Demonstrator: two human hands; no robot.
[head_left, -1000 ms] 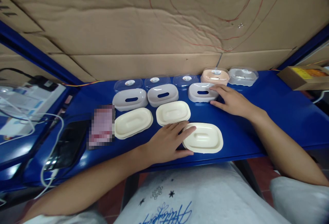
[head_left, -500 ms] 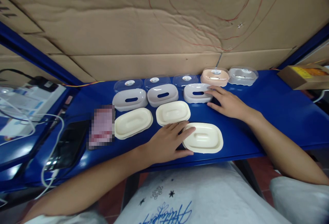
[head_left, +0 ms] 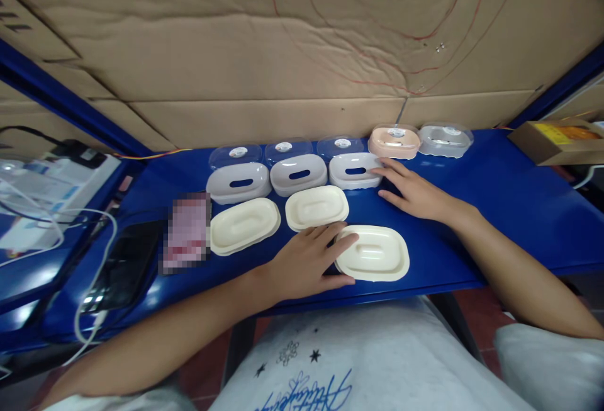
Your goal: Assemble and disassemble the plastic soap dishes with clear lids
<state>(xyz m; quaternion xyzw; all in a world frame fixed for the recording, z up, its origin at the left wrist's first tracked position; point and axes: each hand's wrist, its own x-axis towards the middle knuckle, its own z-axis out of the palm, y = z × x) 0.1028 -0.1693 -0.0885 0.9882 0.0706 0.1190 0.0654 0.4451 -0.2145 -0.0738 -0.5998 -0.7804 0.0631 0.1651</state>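
Note:
Three cream oval plastic trays lie in front of me: a near tray (head_left: 377, 260), a middle tray (head_left: 317, 208) and a left tray (head_left: 245, 225). My left hand (head_left: 302, 260) rests spread, its index finger and thumb at the left edge of the near tray and its other fingertips by the middle tray. Behind stand three pale oval plastic shells with slots: a left shell (head_left: 221, 184), a middle shell (head_left: 283, 178) and a right shell (head_left: 342, 175). My right hand (head_left: 413, 191) is open, fingertips against the right shell's right side; its grip encloses nothing.
Clear oval lids (head_left: 342, 146) with round stickers line the back. Beside them sit a peach box (head_left: 394, 141) and a clear-grey box (head_left: 444, 140). A dark phone (head_left: 125, 266) with a white cable lies left; a cardboard box (head_left: 557, 140) is at right. Cardboard (head_left: 236, 58) walls the back.
The right shell has slid left, up beside the middle shell, with my right fingertips following it slightly. The middle tray has shifted a touch left. My left hand has stayed in place.

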